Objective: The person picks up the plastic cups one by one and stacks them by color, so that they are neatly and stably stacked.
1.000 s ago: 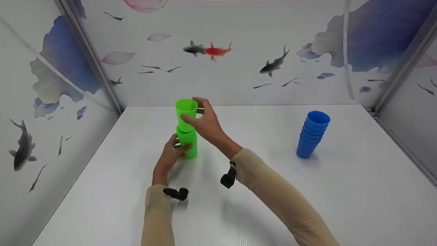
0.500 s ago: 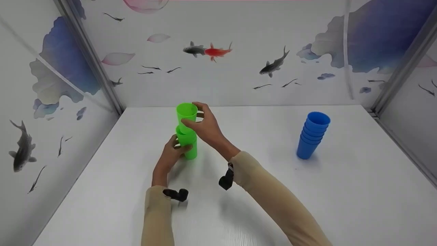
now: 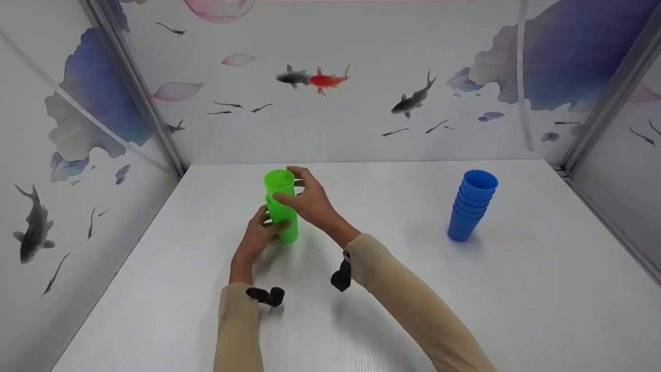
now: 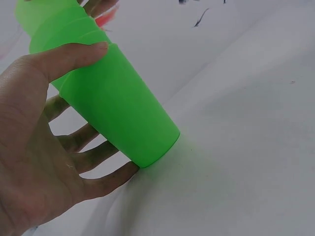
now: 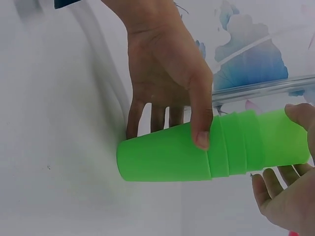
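A stack of green plastic cups stands upright on the table at the left-middle of the head view. My left hand grips its lower part, thumb in front and fingers behind. Above, my right hand holds another green cup by its side, its lower end inside the stack's top cup. In the right wrist view, several rims of the stack show beneath the lighter top cup. Part of the top cup's lower half is hidden by the stack in the left wrist view.
A stack of several blue cups stands on the white table at the right, leaning slightly in view. White walls painted with fish and leaves enclose the back and sides. Dark wrist cameras sit on both sleeves.
My right hand has lowered the upper green cup, which now sits deeper in the stack. The left hand and the blue cups stay in place.
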### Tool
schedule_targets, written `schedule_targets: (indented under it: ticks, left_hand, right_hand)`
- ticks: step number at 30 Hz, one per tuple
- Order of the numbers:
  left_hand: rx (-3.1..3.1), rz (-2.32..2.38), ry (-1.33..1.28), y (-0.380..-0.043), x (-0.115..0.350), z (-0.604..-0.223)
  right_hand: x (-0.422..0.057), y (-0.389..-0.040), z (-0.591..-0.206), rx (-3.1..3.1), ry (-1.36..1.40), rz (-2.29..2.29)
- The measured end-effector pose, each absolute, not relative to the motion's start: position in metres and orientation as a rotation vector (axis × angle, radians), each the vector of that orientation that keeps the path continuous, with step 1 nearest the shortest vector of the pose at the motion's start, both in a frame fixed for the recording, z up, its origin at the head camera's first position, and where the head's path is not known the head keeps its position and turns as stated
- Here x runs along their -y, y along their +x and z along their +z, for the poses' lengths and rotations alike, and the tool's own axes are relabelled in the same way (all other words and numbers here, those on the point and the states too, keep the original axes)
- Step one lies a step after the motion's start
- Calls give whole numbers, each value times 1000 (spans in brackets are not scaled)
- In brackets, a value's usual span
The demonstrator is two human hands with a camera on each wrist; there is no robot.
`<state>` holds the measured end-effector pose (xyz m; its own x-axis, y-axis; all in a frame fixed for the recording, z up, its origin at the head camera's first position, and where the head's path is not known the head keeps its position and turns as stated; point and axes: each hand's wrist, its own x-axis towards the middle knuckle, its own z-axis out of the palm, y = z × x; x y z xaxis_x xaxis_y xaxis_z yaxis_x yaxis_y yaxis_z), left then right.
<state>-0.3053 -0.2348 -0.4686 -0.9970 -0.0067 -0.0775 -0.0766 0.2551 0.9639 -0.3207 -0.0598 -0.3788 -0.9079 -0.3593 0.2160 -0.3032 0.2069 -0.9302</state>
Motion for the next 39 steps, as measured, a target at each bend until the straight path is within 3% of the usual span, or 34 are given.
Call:
schedule_targets:
  ticks: [24,33,39]
  left_hand:
    - [-2389,1917,-39,-312,231,-465]
    - [-2455,1772,-23,-302,239,-451]
    - [-2587,1685,-12,-293,252,-414]
  right_hand:
    - [38,-322,-396,-2416,-651,-1766]
    - [-2,-332,-403,-2548,-598,-1616]
    - [-47,-340,-395,-2672,-637,-1481]
